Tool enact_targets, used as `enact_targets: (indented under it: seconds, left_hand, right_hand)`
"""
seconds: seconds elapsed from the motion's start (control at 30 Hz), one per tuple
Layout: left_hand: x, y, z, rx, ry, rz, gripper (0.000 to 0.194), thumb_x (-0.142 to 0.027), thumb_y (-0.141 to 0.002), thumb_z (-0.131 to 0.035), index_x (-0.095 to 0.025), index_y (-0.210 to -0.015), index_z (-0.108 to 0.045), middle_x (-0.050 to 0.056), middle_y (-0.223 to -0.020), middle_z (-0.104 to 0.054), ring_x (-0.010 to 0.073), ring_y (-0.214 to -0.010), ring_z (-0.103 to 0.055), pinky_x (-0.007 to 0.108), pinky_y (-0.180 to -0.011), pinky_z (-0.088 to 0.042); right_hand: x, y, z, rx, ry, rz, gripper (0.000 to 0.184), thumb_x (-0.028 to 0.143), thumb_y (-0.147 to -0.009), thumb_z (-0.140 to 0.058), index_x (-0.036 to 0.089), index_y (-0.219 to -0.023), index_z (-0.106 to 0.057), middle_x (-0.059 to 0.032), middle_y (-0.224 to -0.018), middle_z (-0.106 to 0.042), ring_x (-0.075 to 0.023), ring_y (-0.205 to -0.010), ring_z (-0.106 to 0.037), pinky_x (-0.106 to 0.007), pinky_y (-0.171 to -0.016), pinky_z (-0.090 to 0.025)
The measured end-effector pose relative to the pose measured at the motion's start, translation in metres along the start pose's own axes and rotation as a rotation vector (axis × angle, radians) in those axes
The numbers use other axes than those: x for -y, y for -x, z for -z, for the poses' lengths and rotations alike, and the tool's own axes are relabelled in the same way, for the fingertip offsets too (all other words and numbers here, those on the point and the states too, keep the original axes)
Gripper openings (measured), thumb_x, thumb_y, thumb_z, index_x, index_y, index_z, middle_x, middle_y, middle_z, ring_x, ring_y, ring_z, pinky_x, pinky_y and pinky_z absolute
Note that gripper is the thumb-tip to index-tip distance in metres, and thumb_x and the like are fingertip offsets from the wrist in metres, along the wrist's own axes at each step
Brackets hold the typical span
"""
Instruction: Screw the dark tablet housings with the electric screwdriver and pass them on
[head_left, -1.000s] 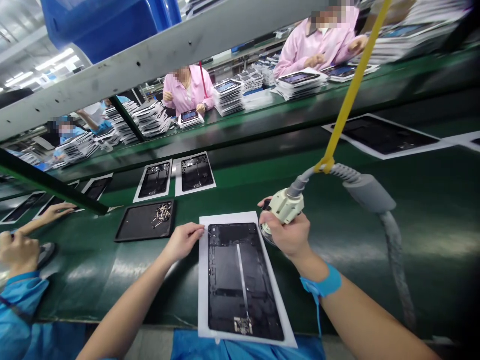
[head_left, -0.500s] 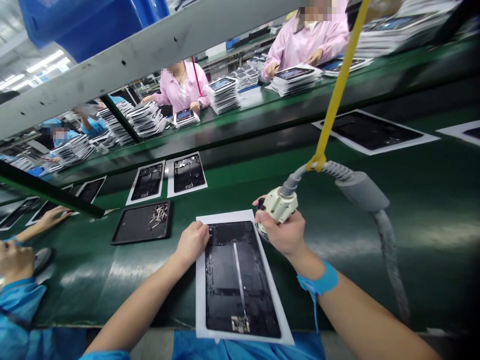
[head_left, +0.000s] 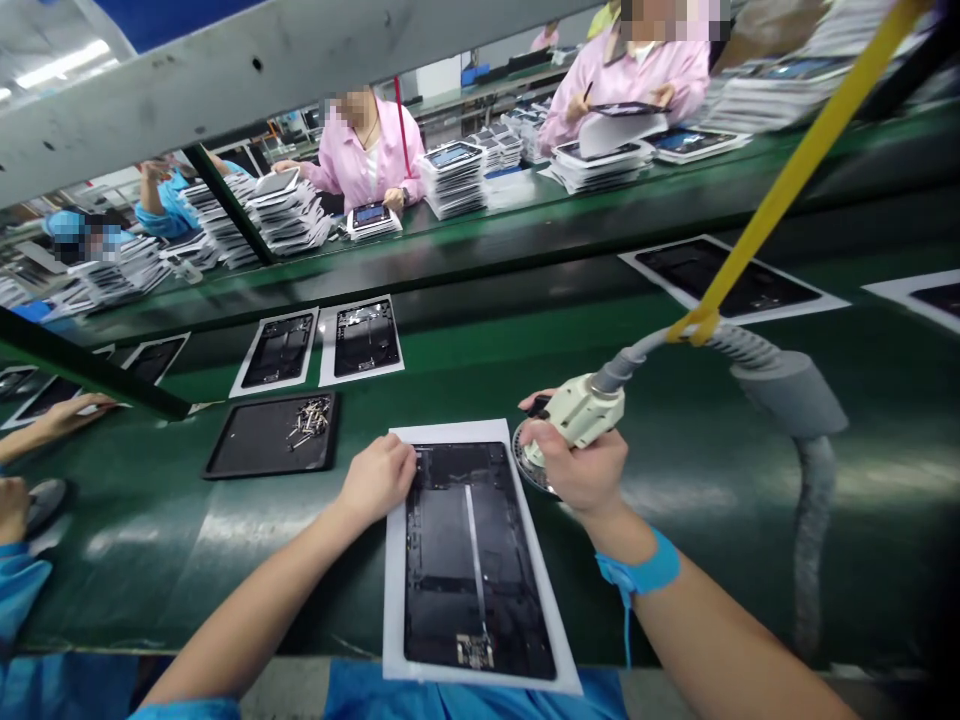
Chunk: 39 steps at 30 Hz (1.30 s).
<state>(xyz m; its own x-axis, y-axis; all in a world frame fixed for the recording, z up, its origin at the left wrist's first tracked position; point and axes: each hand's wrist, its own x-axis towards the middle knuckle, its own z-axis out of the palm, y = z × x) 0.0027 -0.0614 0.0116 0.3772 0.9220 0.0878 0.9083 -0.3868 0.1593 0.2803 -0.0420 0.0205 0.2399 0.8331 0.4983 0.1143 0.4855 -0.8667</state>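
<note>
A black tablet back housing, with a pale strip down it and a small circuit board at its lower end, lies on a white sheet. Its near end reaches over the edge of the green bench. My left hand is closed at the upper left corner of the housing, fingertips curled and partly hidden. My right hand grips a cream corded hand tool with a round, slotted head. That head is just right of the housing's upper right corner, its underside out of sight.
Left of my hands stands a black tray with loose screws. More housings on sheets lie behind. A yellow strap holds up the tool's grey cable at right. A co-worker's hand is at far left; others work across the bench.
The round head shows more beside the housing, and the tool with my right hand has shifted slightly right. My left hand stays at the corner. The whole view has shifted a little.
</note>
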Motion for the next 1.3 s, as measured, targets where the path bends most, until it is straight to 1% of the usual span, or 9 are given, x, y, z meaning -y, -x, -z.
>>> enact_targets:
  seconds: [0.07,0.13,0.27,0.5,0.67,0.9,1.03,1.23,1.3]
  left_hand:
    - [0.012,-0.012,-0.003,-0.028,0.113,0.004,0.026,-0.028,-0.104,-0.045,-0.022,-0.099,-0.070,0.007,-0.093,-0.065,0.0211,-0.088,-0.063,0.033,-0.078,-0.051]
    - [0.021,-0.020,-0.008,-0.061,0.205,-0.035,0.022,-0.027,-0.102,-0.050,-0.022,-0.104,-0.072,0.007,-0.095,-0.066,0.0211,-0.091,-0.063,0.033,-0.081,-0.051]
    - [0.029,-0.022,-0.015,-0.076,0.304,-0.088,0.025,-0.023,-0.099,-0.050,-0.022,-0.105,-0.075,0.008,-0.096,-0.067,0.0217,-0.092,-0.062,0.035,-0.083,-0.051]
    - [0.031,-0.021,-0.016,-0.081,0.358,-0.068,0.024,-0.024,-0.098,-0.051,-0.022,-0.103,-0.075,0.008,-0.095,-0.069,0.0220,-0.093,-0.062,0.037,-0.085,-0.049]
    - [0.031,-0.021,-0.016,-0.104,0.400,-0.075,0.024,-0.027,-0.100,-0.051,-0.021,-0.100,-0.074,0.007,-0.092,-0.068,0.0214,-0.091,-0.062,0.036,-0.084,-0.050]
    - [0.031,-0.022,-0.013,-0.098,0.421,-0.065,0.024,-0.027,-0.101,-0.050,-0.020,-0.097,-0.073,0.006,-0.088,-0.068,0.0209,-0.089,-0.062,0.035,-0.083,-0.050]
    - [0.032,-0.022,-0.012,-0.100,0.434,-0.054,0.026,-0.029,-0.101,-0.049,-0.020,-0.097,-0.073,0.007,-0.088,-0.070,0.0209,-0.088,-0.063,0.035,-0.084,-0.052]
    - [0.034,-0.026,-0.014,-0.126,0.523,0.039,0.028,-0.031,-0.100,-0.048,-0.020,-0.102,-0.073,0.006,-0.097,-0.078,0.0204,-0.091,-0.070,0.033,-0.085,-0.054]
    - [0.033,-0.029,-0.015,-0.144,0.567,0.099,0.029,-0.031,-0.100,-0.047,-0.021,-0.105,-0.073,0.004,-0.091,-0.078,0.0195,-0.084,-0.072,0.031,-0.081,-0.054]
  right_hand:
    - [0.000,-0.002,0.000,-0.024,-0.018,-0.012,0.019,0.035,-0.087,-0.074,0.021,-0.099,-0.067,-0.0059,-0.090,-0.076,-0.0184,-0.061,-0.070,-0.034,-0.063,-0.060]
    - [0.000,-0.003,0.000,-0.038,-0.017,-0.024,0.020,0.034,-0.087,-0.073,0.021,-0.099,-0.066,-0.0048,-0.087,-0.075,-0.0171,-0.057,-0.068,-0.033,-0.061,-0.060]
    - [-0.003,-0.002,0.001,-0.031,0.010,-0.033,0.020,0.034,-0.088,-0.071,0.022,-0.101,-0.063,-0.0038,-0.082,-0.074,-0.0179,-0.058,-0.068,-0.035,-0.062,-0.060]
    - [-0.008,0.003,0.002,0.014,0.076,-0.035,0.021,0.035,-0.088,-0.071,0.022,-0.101,-0.063,-0.0072,-0.091,-0.076,-0.0200,-0.065,-0.071,-0.036,-0.065,-0.061]
    - [-0.008,0.004,0.001,0.005,0.076,-0.041,0.017,0.031,-0.087,-0.071,0.022,-0.101,-0.065,-0.0029,-0.080,-0.074,-0.0191,-0.058,-0.069,-0.035,-0.063,-0.060]
    - [-0.009,0.005,0.002,0.016,0.066,-0.042,0.017,0.030,-0.088,-0.072,0.022,-0.101,-0.065,-0.0030,-0.083,-0.074,-0.0183,-0.059,-0.069,-0.034,-0.062,-0.059]
    - [-0.007,0.005,0.000,0.005,0.066,-0.021,0.015,0.029,-0.087,-0.071,0.021,-0.099,-0.065,-0.0030,-0.081,-0.074,-0.0176,-0.056,-0.068,-0.033,-0.060,-0.059]
    - [-0.001,0.002,-0.002,-0.021,0.030,-0.015,0.016,0.026,-0.084,-0.074,0.019,-0.096,-0.066,-0.0028,-0.081,-0.074,-0.0157,-0.053,-0.067,-0.030,-0.055,-0.058]
    - [0.004,0.000,-0.003,-0.056,0.007,-0.013,0.016,0.027,-0.083,-0.074,0.018,-0.095,-0.065,-0.0026,-0.079,-0.073,-0.0151,-0.051,-0.066,-0.030,-0.052,-0.057]
